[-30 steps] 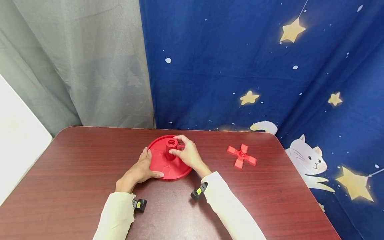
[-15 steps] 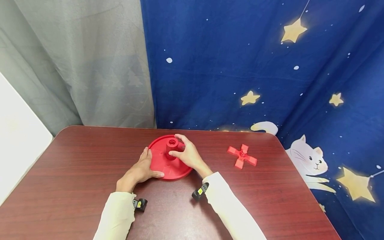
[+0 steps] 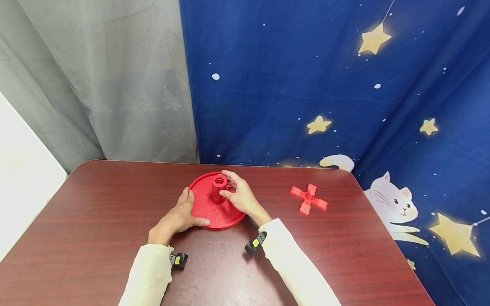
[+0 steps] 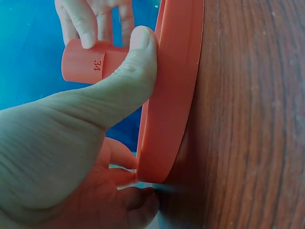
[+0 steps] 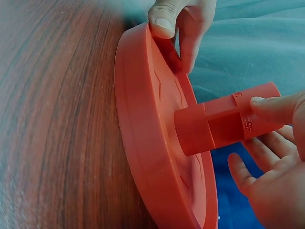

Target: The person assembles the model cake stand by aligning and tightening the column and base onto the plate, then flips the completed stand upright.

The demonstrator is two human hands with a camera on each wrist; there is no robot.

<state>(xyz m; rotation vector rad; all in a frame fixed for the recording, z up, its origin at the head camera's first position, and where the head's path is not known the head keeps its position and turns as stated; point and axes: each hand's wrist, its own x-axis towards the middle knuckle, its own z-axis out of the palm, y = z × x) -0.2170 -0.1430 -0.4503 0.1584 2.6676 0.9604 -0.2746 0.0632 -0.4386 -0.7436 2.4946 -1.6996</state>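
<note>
A red round dish-like base (image 3: 206,210) lies on the table with a low rim around it. From its middle rises a red tube (image 3: 218,189), hollow at the top with ridges inside. My left hand (image 3: 177,220) holds the base at its left rim, thumb at the front and fingers spread along the side. The right hand (image 3: 244,197) grips the tube near its top, thumb on the near side and fingers behind. Raised numbers mark the tube (image 5: 224,121) in the right wrist view, and a cut-out shows in its side.
A red cross-shaped piece (image 3: 308,199) with a short stub at its centre lies to the right on the brown table (image 3: 95,221). Behind the table's far edge hang a grey curtain (image 3: 141,85) and a blue starry curtain (image 3: 268,106).
My right thumb has shifted a little to the right around the tube, and the right fingers have moved slightly behind it. The left hand and the base stay in place.
</note>
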